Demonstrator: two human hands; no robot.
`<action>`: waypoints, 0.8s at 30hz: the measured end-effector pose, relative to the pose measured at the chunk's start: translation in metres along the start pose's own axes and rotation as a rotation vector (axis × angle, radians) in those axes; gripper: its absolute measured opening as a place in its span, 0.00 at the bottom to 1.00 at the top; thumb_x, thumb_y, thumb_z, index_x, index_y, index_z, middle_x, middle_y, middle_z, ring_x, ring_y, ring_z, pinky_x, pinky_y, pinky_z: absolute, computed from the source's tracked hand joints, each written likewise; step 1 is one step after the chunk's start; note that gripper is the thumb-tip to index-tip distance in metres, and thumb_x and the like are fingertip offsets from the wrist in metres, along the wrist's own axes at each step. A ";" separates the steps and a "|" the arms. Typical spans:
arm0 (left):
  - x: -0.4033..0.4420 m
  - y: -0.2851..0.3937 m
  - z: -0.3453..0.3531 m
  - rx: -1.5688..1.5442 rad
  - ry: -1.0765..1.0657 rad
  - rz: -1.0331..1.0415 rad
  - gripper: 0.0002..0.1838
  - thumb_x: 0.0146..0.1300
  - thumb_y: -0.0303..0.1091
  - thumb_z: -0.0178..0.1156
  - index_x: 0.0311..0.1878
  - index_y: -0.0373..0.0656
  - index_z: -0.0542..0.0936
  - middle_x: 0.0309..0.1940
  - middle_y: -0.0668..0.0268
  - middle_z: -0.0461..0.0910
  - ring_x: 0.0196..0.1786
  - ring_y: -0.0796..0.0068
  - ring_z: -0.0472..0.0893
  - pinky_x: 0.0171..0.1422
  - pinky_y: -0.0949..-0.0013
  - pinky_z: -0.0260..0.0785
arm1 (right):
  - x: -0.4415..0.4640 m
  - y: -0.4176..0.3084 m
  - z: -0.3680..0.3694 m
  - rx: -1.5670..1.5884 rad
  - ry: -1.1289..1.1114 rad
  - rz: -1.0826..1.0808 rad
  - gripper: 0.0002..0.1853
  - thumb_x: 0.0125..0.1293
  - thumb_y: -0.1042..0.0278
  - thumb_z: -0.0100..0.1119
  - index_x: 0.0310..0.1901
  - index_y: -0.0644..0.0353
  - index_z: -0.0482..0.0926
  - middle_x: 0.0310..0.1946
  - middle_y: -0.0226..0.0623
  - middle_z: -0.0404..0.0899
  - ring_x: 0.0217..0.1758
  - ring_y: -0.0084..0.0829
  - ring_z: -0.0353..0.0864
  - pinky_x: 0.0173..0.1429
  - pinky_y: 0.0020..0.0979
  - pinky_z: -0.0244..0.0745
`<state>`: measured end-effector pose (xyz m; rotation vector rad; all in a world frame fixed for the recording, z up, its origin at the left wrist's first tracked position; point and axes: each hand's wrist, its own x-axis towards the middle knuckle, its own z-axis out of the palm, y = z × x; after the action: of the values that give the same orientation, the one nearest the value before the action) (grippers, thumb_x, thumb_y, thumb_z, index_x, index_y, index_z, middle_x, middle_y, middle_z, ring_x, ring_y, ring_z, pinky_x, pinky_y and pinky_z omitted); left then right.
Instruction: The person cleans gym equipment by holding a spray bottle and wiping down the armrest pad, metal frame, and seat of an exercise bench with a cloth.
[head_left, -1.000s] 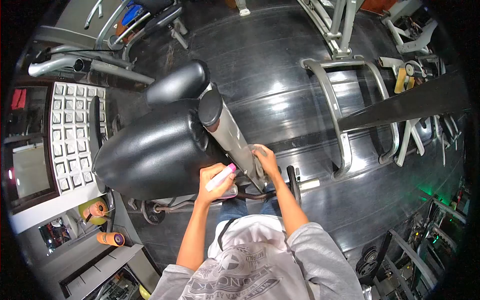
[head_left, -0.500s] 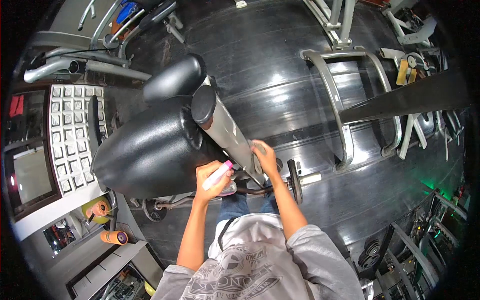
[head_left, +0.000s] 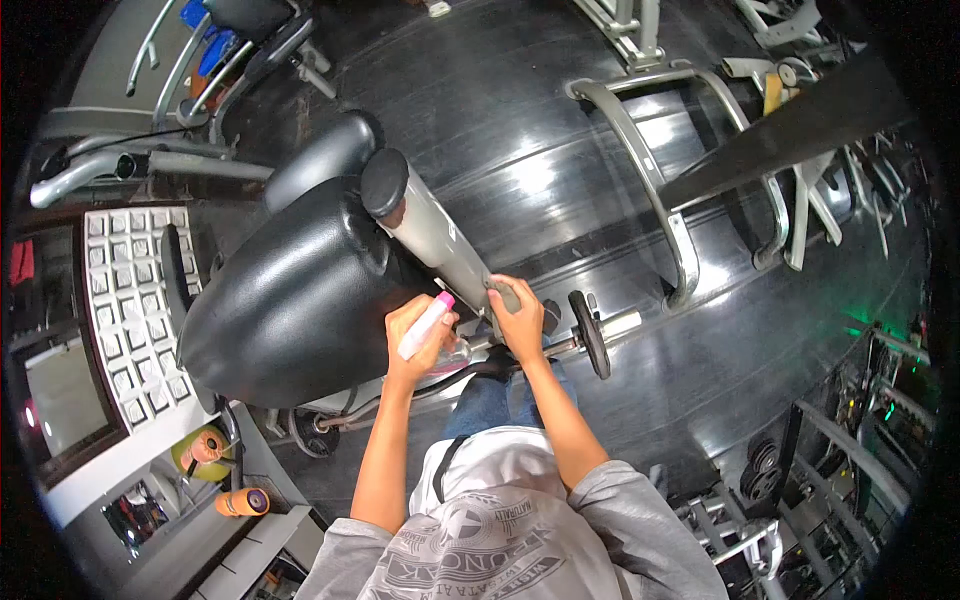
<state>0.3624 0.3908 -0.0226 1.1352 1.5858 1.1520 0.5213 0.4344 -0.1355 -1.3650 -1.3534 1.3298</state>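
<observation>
My left hand is wrapped round a spray bottle with a white and pink top and a clear lower part. A grey cloth is under the fingers of my right hand, pressed against the lower part of a grey metal post. The post has a black end cap. Beside it, left of my hands, is a large black padded seat, with a smaller black pad behind it.
A curved barbell with a black plate at its right end lies near my legs. Grey metal frames stand on the dark floor to the right. Orange rollers and a white lattice panel are at the left.
The view has shifted and turned. My right hand with the cloth has moved slightly up the post, nearer my left hand. The spray bottle stays in my left hand.
</observation>
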 end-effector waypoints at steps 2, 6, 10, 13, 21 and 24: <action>0.000 -0.001 0.000 -0.021 -0.009 0.011 0.10 0.67 0.29 0.62 0.31 0.32 0.81 0.20 0.65 0.78 0.21 0.76 0.82 0.27 0.74 0.71 | -0.023 0.046 -0.005 -0.069 0.037 0.028 0.13 0.64 0.67 0.66 0.49 0.55 0.85 0.47 0.41 0.85 0.52 0.40 0.85 0.57 0.35 0.75; 0.001 -0.011 -0.001 0.044 -0.029 0.124 0.11 0.67 0.31 0.61 0.32 0.31 0.80 0.22 0.64 0.76 0.21 0.75 0.80 0.26 0.72 0.69 | -0.032 0.074 -0.007 -0.101 0.072 0.116 0.14 0.63 0.65 0.66 0.51 0.52 0.85 0.47 0.40 0.86 0.50 0.41 0.85 0.56 0.35 0.76; 0.000 -0.008 0.010 0.246 -0.032 0.288 0.11 0.67 0.30 0.60 0.33 0.31 0.79 0.23 0.64 0.74 0.21 0.75 0.79 0.25 0.72 0.67 | -0.004 0.003 0.008 -0.053 0.108 -0.003 0.14 0.64 0.67 0.65 0.51 0.53 0.85 0.46 0.42 0.85 0.48 0.39 0.85 0.52 0.34 0.76; -0.005 -0.003 0.018 0.160 -0.003 0.221 0.09 0.66 0.28 0.60 0.33 0.31 0.79 0.23 0.65 0.74 0.21 0.77 0.78 0.26 0.74 0.67 | -0.009 -0.022 0.005 -0.007 0.084 -0.002 0.14 0.64 0.68 0.65 0.51 0.56 0.84 0.47 0.41 0.85 0.50 0.38 0.84 0.56 0.33 0.75; -0.037 -0.045 0.039 -0.022 -0.110 0.006 0.13 0.68 0.35 0.60 0.35 0.33 0.81 0.23 0.62 0.78 0.22 0.72 0.81 0.31 0.71 0.71 | -0.076 0.078 -0.013 -0.138 0.092 0.335 0.14 0.64 0.62 0.65 0.51 0.48 0.85 0.48 0.43 0.86 0.52 0.45 0.85 0.59 0.38 0.76; -0.047 -0.069 0.048 -0.082 -0.136 -0.121 0.13 0.67 0.37 0.61 0.35 0.33 0.80 0.24 0.63 0.78 0.22 0.72 0.81 0.31 0.70 0.71 | -0.068 0.095 -0.012 -0.122 0.113 0.381 0.15 0.64 0.60 0.65 0.53 0.46 0.85 0.49 0.45 0.86 0.56 0.44 0.84 0.59 0.37 0.76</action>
<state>0.4062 0.3434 -0.0944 1.0281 1.4690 1.0297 0.5561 0.3569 -0.2168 -1.8217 -1.1502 1.4036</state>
